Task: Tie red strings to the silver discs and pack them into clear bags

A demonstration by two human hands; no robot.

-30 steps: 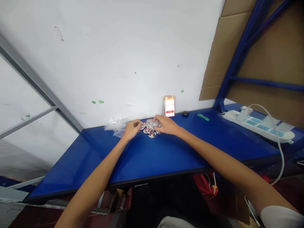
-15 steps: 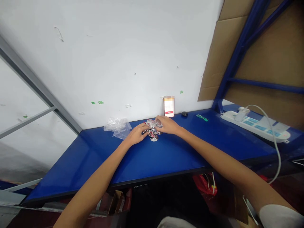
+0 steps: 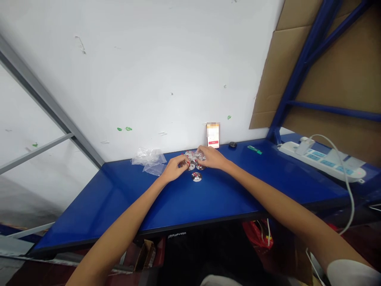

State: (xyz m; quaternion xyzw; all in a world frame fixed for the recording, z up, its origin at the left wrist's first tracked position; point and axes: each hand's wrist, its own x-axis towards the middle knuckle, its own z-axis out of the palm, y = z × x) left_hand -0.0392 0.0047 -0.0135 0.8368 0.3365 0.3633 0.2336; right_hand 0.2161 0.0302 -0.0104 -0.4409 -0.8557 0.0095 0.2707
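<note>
Several shiny round badges with white and red faces lie in a cluster on the blue table [image 3: 166, 206], between my hands. One badge [image 3: 197, 177] lies apart, nearer to me, flat on the table. My left hand [image 3: 175, 169] is at the cluster's left side, thumb and fingers pinched on a badge with some red on it. From the right, my right hand [image 3: 213, 158] reaches in with its fingers curled on another badge [image 3: 199, 155], which looks silvery or clear-wrapped. My fingers hide part of the cluster.
Crumpled clear plastic bags [image 3: 149, 157] lie left of my hands. A phone [image 3: 213, 136] leans on the wall behind. Further right are a small black round object [image 3: 232, 145], a green item [image 3: 254, 149] and a white power strip [image 3: 321, 161] with a cable.
The nearest badge now lies apart from the cluster, in front of it. My left hand has shifted slightly, and the badges between my hands are more spread out.
</note>
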